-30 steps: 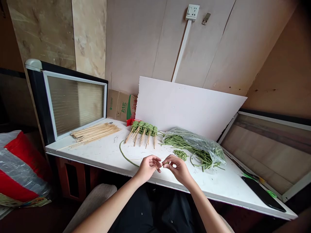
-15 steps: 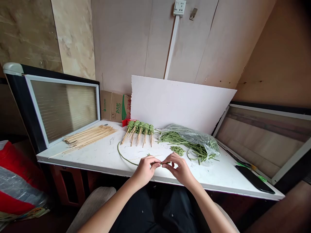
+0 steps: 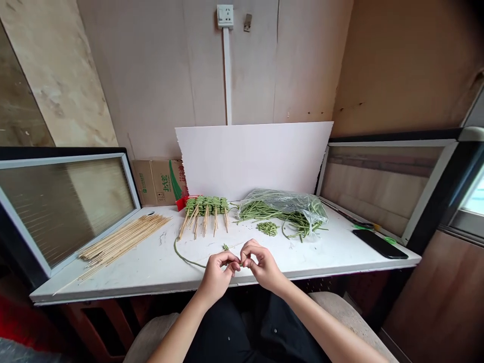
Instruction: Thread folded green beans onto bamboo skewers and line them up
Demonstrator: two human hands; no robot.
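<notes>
A long green bean [image 3: 185,258] curves across the table's front from the left and runs into my left hand [image 3: 218,276], whose fingers are closed on it. My right hand [image 3: 262,265] pinches at the bean's end, its fingertips almost touching the left ones. A bit of green shows between the two hands; the rest there is covered by fingers. Just behind my hands lie a small green bean piece [image 3: 226,247] and a thin bamboo skewer [image 3: 236,245]. Farther back is a small heap of short bean pieces [image 3: 267,229].
Bean-loaded skewers [image 3: 207,205] are stacked at the back, sticks pointing toward me. Bare skewers [image 3: 123,242] lie at left. A plastic bag [image 3: 291,200] of long beans rests back right. A black phone [image 3: 380,244] and scissors [image 3: 363,224] lie at the right end.
The camera view has swung to the right and levelled. Both hands stay together at the bean, with the right fingers more curled than before.
</notes>
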